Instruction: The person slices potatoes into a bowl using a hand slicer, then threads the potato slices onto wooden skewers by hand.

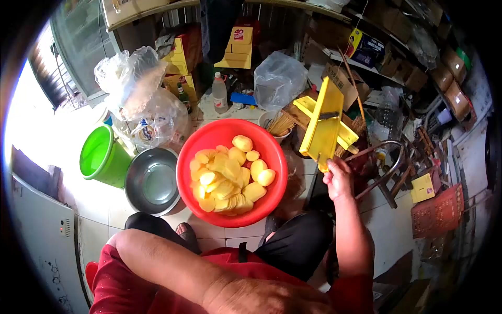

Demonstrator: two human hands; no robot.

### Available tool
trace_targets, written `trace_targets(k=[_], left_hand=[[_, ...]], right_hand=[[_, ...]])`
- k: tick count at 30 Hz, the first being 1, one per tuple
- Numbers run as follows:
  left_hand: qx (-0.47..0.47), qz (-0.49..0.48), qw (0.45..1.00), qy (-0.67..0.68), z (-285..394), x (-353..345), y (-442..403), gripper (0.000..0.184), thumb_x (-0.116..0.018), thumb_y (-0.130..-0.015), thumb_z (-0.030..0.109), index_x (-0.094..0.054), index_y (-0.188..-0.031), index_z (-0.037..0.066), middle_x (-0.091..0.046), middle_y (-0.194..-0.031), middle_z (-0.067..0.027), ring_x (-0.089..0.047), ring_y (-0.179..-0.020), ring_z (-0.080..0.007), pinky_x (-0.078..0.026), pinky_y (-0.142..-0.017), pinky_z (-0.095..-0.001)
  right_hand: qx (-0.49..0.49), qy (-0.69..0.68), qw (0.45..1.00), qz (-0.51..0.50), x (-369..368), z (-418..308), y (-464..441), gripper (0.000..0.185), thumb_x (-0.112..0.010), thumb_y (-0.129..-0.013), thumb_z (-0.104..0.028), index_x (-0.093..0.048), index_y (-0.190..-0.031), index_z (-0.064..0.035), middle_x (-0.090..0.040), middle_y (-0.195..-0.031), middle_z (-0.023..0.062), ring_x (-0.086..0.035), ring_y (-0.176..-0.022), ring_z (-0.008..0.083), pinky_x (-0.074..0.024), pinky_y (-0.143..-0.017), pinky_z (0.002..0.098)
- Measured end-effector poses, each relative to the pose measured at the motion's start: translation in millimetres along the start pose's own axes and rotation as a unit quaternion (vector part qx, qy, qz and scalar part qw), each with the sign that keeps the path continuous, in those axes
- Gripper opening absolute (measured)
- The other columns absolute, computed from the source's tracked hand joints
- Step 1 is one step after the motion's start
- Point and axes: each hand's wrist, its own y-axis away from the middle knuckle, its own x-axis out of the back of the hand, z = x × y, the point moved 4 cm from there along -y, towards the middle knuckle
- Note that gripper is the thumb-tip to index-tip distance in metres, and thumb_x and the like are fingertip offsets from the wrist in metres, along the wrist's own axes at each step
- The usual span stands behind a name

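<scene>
My right hand (339,179) grips the lower end of a yellow slicer (325,123), a flat board with a dark blade across its middle, held up over the right side. Behind it is another yellow piece (346,135), lying crosswise. My left arm reaches across my lap, and my left hand (261,299) is low at the bottom edge, back of the hand up, its fingers not clearly visible. Between my knees and the far clutter sits a red basin (280,191) with thin yellow potato slices (226,180) and several whole peeled potatoes (254,191).
Left of the basin stand a metal bowl (137,180) and a green bucket (116,165). Beyond are plastic bags (151,115), a clear bottle (219,94) and a white container of sticks (277,135). A curved metal frame (401,157) and a red crate (436,212) are at right.
</scene>
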Motion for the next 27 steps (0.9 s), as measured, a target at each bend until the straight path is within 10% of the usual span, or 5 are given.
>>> trace_targets(k=[12, 18, 23, 25, 27], left_hand=[[-0.048, 0.068, 0.99, 0.11, -27.5, 70.3, -3.0, 0.021, -0.063, -0.085, 0.016, -0.067, -0.097, 0.0, -0.066, -0.096, -0.0175, -0.064, -0.09, -0.033, -0.05, -0.082, -0.045], [0.017, 0.079, 0.947, 0.312, -46.9, 69.6, 9.9, 0.02, -0.06, -0.087, 0.016, -0.065, -0.095, -0.003, -0.066, -0.094, -0.0203, -0.064, -0.088, -0.0367, -0.049, -0.081, -0.0474], [0.067, 0.093, 0.86, 0.498, -63.4, 60.1, 4.3, 0.022, -0.059, -0.087, 0.021, -0.061, -0.085, -0.001, -0.06, -0.09, -0.0162, -0.057, -0.088, -0.0327, -0.044, -0.082, -0.043], [0.044, 0.076, 0.86, 0.503, -70.6, 58.5, 3.3, 0.021, -0.059, -0.087, 0.021, -0.059, -0.084, 0.0, -0.059, -0.089, -0.0142, -0.055, -0.086, -0.0311, -0.043, -0.081, -0.0417], [0.032, 0.061, 0.862, 0.502, -76.5, 54.3, 8.7, 0.02, -0.058, -0.086, 0.021, -0.058, -0.084, 0.001, -0.058, -0.088, -0.0129, -0.055, -0.084, -0.03, -0.042, -0.079, -0.0408]], right_hand=[[-0.021, 0.322, 0.932, 0.164, 109.1, -18.0, -142.5, 0.012, -0.066, -0.076, -0.013, -0.059, -0.071, -0.0051, -0.048, -0.053, 0.0003, -0.04, -0.039, 0.0117, -0.0295, -0.035, 0.0279], [0.027, 0.362, 0.903, 0.23, 157.2, -3.2, -174.5, 0.02, -0.067, -0.079, -0.022, -0.07, -0.091, -0.0059, -0.054, -0.059, -0.0015, -0.04, -0.04, 0.0086, -0.0299, -0.036, 0.0251], [0.092, 0.417, 0.863, 0.27, 145.5, -2.5, -158.6, 0.035, -0.062, -0.088, -0.032, -0.063, -0.107, -0.0028, -0.066, -0.097, 0.0045, -0.058, -0.075, 0.0118, -0.0447, -0.059, 0.0256], [0.101, 0.403, 0.858, 0.301, 138.5, -2.1, -140.4, 0.048, -0.058, -0.09, -0.035, -0.053, -0.123, -0.0006, -0.065, -0.113, 0.0149, -0.061, -0.103, 0.0231, -0.0469, -0.088, 0.0331], [0.13, 0.335, 0.877, 0.319, 133.5, 9.4, -119.8, 0.05, -0.058, -0.09, -0.036, -0.048, -0.127, -0.0028, -0.065, -0.109, 0.0123, -0.061, -0.097, 0.0202, -0.0485, -0.08, 0.0318]])
